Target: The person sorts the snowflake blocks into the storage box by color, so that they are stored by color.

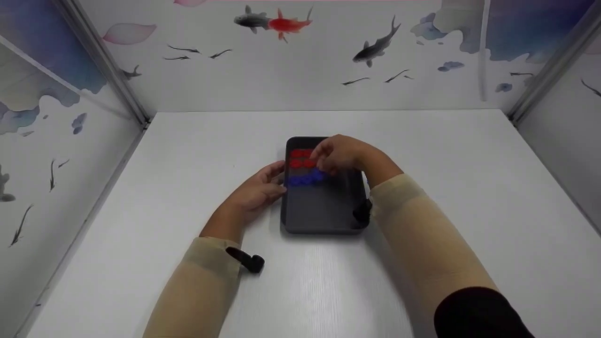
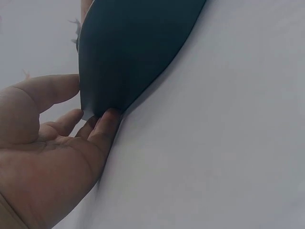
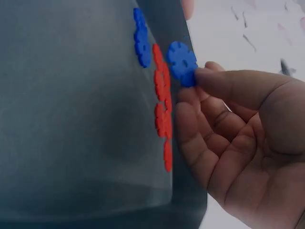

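A dark grey tray (image 1: 324,213) lies on the white table. My left hand (image 1: 260,191) is at its left side, with thumb and fingertips resting against the outer wall (image 2: 119,57). Over the tray, my right hand (image 1: 345,154) pinches a blue notched plastic disc (image 3: 181,59) between thumb and fingers. Red notched discs (image 1: 296,163) sit in rows near the tray's far left corner. Just on the near side of them, blue discs (image 1: 296,180) start another row from the left wall. The right hand covers part of the tray's far right.
A white table (image 1: 188,155) surrounds the tray. Behind it stands a white panel (image 1: 300,84) with painted fish, and more panels rise at left and right. Each sleeve carries a black wrist mount (image 1: 253,263).
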`<control>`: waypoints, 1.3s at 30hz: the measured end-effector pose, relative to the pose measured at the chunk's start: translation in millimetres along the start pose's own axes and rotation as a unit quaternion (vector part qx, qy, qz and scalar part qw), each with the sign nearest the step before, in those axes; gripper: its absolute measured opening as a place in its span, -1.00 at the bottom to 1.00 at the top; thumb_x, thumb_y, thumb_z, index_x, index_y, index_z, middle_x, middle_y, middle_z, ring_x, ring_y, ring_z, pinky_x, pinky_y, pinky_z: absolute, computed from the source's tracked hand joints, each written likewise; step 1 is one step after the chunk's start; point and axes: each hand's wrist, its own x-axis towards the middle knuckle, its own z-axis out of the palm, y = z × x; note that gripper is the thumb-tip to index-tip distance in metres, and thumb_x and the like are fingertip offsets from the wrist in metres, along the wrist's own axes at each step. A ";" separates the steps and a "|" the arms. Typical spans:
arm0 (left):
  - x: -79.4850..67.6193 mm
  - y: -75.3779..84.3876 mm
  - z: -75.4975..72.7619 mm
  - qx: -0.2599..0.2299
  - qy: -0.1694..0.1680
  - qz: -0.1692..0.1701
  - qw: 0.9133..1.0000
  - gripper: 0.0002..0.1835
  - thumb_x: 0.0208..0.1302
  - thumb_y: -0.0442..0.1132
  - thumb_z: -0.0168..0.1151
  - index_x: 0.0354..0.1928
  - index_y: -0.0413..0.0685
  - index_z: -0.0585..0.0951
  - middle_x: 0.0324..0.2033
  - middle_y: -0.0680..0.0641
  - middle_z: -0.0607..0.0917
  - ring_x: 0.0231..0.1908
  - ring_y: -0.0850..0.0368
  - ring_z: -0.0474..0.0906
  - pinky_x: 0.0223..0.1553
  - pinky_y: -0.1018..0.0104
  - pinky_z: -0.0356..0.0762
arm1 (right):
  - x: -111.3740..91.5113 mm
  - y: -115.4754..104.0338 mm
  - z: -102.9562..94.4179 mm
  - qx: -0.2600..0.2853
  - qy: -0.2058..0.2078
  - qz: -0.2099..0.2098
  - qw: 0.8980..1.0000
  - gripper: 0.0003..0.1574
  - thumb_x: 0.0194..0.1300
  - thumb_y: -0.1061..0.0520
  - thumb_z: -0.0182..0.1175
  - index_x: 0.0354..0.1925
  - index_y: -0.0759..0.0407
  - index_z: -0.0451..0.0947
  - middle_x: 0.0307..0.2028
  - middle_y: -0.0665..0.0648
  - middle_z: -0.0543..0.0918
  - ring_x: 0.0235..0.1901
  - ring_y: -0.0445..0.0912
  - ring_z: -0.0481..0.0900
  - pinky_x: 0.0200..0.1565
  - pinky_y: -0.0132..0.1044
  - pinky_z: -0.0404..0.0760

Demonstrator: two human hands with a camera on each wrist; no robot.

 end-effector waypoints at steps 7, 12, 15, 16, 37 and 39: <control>1.1 -1.3 1.1 0.001 0.004 -0.001 1.000 -0.07 0.35 -0.59 0.17 0.70 0.02 0.14 0.69 -0.07 0.21 0.66 0.05 0.19 0.62 0.10 0.27 | 8.5 13.3 2.4 -0.021 0.010 0.036 0.999 -0.65 0.39 0.25 0.33 0.12 0.05 0.69 -0.11 0.08 0.77 -0.18 -0.04 0.71 -0.07 -0.16 0.75; 2.3 -0.7 1.4 0.006 0.005 -0.002 1.000 -0.08 0.35 -0.58 0.18 0.70 0.04 0.16 0.69 -0.04 0.23 0.66 0.07 0.19 0.62 0.12 0.29 | 9.1 15.3 4.2 -0.040 0.020 0.040 0.998 -0.67 0.42 0.23 0.32 0.12 0.04 0.69 -0.07 0.11 0.76 -0.15 -0.02 0.71 -0.10 -0.19 0.74; 2.5 -0.1 1.6 0.007 0.007 -0.004 1.000 -0.08 0.35 -0.57 0.19 0.69 0.06 0.17 0.69 -0.03 0.23 0.66 0.08 0.18 0.62 0.13 0.28 | 8.6 14.9 5.3 -0.046 0.027 0.041 0.998 -0.67 0.43 0.21 0.32 0.12 0.03 0.69 -0.06 0.12 0.76 -0.13 -0.02 0.71 -0.10 -0.19 0.75; 2.6 -0.2 1.6 0.009 0.007 -0.004 1.000 -0.09 0.35 -0.57 0.19 0.69 0.06 0.17 0.69 -0.02 0.23 0.67 0.08 0.18 0.62 0.13 0.28 | 8.7 15.1 5.5 -0.046 0.028 0.041 0.998 -0.67 0.43 0.21 0.33 0.12 0.03 0.69 -0.06 0.12 0.76 -0.13 -0.02 0.71 -0.10 -0.19 0.74; -0.2 -0.2 3.7 -0.009 0.010 0.003 1.000 -0.09 0.35 -0.61 0.15 0.69 0.01 0.17 0.69 -0.06 0.22 0.64 0.04 0.23 0.60 0.11 0.31 | -58.7 28.0 -31.6 0.028 0.077 -0.055 0.995 -0.61 0.52 0.01 0.31 0.24 0.02 0.64 0.04 0.19 0.72 -0.02 0.13 0.69 -0.03 -0.13 0.73; -0.8 0.1 3.0 -0.006 0.010 0.003 1.000 -0.10 0.36 -0.61 0.14 0.68 0.02 0.18 0.69 -0.06 0.22 0.65 0.04 0.22 0.61 0.10 0.31 | -69.0 36.8 -36.8 0.019 0.088 -0.045 0.995 -0.59 0.53 -0.04 0.30 0.26 -0.01 0.64 0.02 0.18 0.71 0.02 0.16 0.68 -0.02 -0.16 0.73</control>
